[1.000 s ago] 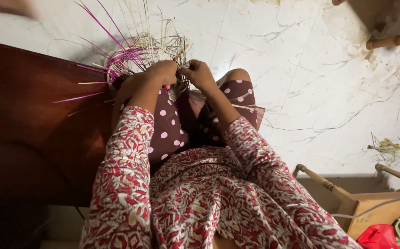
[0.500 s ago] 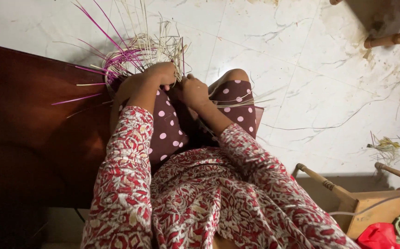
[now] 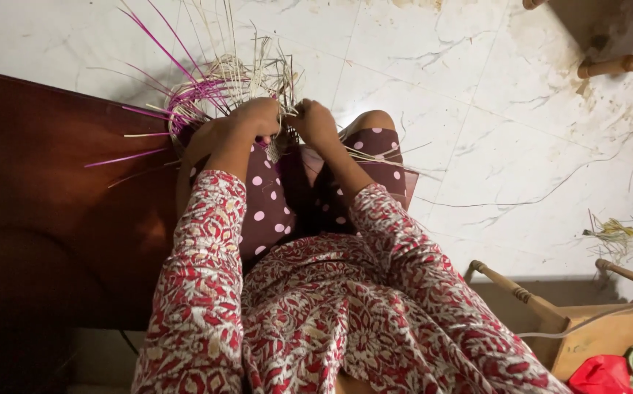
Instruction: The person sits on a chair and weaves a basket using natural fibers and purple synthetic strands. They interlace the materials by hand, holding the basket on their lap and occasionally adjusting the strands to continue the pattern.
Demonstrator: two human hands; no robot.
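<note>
A half-woven basket (image 3: 214, 91) of pale straw and bright pink strips rests against my knees, its loose ends sticking up and out. My left hand (image 3: 254, 117) is closed on the basket's near rim. My right hand (image 3: 315, 122) sits right beside it, pinching pale straw strands at the same rim. Thin strands trail from that hand across my right knee. Both arms wear red and white patterned sleeves, and my legs are in maroon cloth with pink dots.
A dark wooden surface (image 3: 46, 182) fills the left side. White marble floor (image 3: 506, 138) lies ahead, with a small heap of straw scraps (image 3: 612, 235). A wooden chair frame (image 3: 543, 306) holding red and green cloth stands at lower right; another wooden leg (image 3: 623, 62) shows at top right.
My right hand dropped toward my knee half a second ago and has come back up to the basket rim beside my left hand. The basket has stayed in place.
</note>
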